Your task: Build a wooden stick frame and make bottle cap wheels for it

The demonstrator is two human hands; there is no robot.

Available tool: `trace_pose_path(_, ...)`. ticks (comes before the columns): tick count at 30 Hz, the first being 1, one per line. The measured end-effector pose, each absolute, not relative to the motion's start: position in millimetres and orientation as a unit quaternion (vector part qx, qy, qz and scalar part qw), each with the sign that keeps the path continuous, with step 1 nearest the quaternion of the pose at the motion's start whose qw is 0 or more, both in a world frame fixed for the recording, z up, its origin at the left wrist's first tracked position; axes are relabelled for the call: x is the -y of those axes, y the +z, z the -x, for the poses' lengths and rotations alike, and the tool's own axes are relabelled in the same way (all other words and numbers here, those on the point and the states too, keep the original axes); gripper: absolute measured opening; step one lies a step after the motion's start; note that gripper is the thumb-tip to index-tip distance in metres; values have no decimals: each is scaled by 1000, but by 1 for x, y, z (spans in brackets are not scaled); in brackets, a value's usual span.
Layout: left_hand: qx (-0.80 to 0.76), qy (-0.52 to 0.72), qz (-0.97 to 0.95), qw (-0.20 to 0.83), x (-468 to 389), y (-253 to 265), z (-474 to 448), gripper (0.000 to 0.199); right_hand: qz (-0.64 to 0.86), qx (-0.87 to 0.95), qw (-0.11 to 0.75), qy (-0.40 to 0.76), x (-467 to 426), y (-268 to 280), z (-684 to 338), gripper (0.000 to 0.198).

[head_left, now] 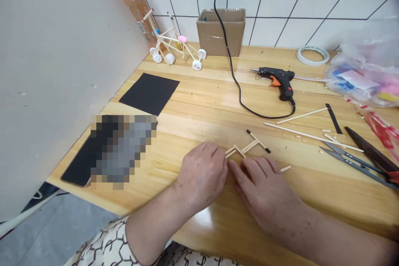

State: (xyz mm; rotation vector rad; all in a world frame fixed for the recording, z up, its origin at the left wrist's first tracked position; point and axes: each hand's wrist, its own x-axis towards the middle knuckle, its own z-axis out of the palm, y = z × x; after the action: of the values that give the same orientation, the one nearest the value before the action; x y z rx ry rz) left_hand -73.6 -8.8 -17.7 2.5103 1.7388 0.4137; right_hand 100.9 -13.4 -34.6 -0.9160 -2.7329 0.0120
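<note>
A small frame of thin wooden sticks [249,147] lies low over the table between my hands, its crossbar tipped with black at both ends. My left hand [204,170] is closed around the near left end of this frame, its fingertips hidden behind the knuckles. On the frame's right side, my right hand [262,187] is closed, with curled fingers covering part of the sticks. A pale stick end [285,169] pokes out beyond the right hand; whether it joins the frame is hidden.
A black glue gun [282,81] with its cord lies at the back right. Loose sticks [311,136], snips [358,164] and dark scissors [370,149] are on the right. Black sheet [149,93], stick tricycle model [170,41], bottle [132,0], cardboard box [221,35] and tape roll [312,55] stand farther back.
</note>
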Motion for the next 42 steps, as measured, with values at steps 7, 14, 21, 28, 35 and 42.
trace_pose_path(7,-570,135,-810,37,10,-19,72,14,328,936,127,2,10,-36,-101,42)
trace_pose_path(14,-602,167,-756,194,5,-10,91,9,331,936,122,-9,8,-36,-102,41)
trace_pose_path(21,-585,137,-746,288,0,-2,107,11,328,935,133,-24,7,-38,-101,36)
trace_pose_path(28,-577,141,-752,286,0,-6,101,12,329,935,128,-25,7,-39,-101,38)
trace_pose_path(35,-576,149,-752,283,-1,-9,100,12,336,933,126,-21,6,-34,-101,37)
trace_pose_path(42,-584,145,-746,286,-1,-10,100,7,362,919,144,-54,-1,-25,-107,34)
